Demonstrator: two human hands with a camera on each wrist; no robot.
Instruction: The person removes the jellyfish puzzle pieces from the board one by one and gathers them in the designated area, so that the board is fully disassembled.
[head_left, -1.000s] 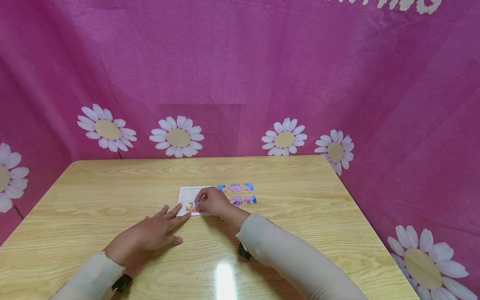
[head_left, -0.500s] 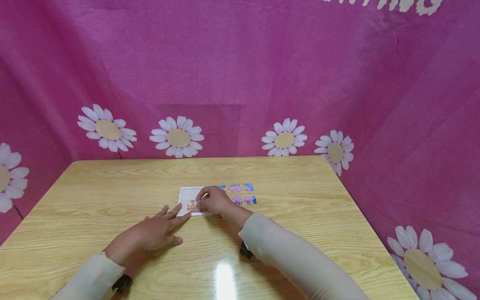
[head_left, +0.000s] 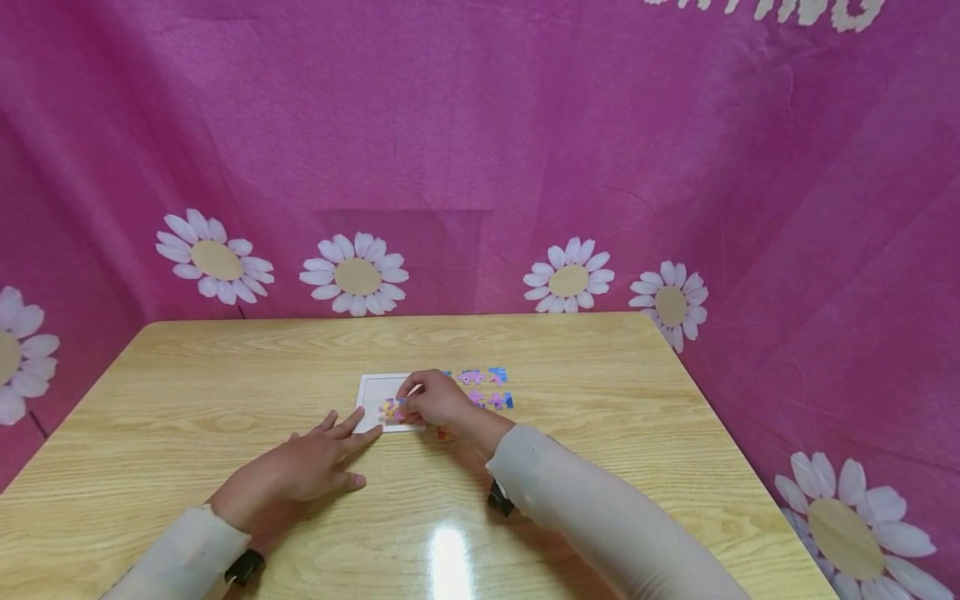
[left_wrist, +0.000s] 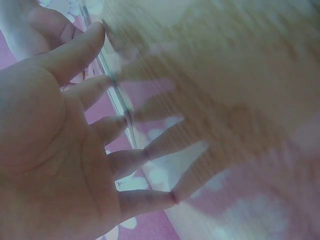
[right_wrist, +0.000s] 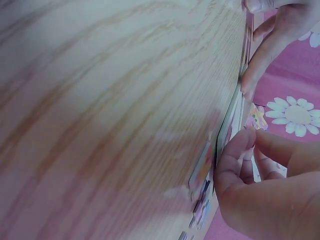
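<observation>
A white puzzle frame lies on the table. My left hand has its fingers spread, and its fingertips touch the frame's near left corner. In the left wrist view the palm of the left hand shows, with straight fingers. Over the frame, my right hand pinches a colourful jigsaw piece between thumb and fingers. That jigsaw piece also shows past the right hand's fingertips in the right wrist view. The right hand hides the frame's right part.
Several pink and blue jigsaw pieces lie in rows right of the frame; the right hand and forearm partly cover them. An orange piece lies by the right wrist. The wooden table backs onto a pink cloth with daisies.
My right hand has shifted slightly right and away from me, with the jigsaw piece moving along with it. An orange piece has come into view under the wrist. The left hand stays put.
</observation>
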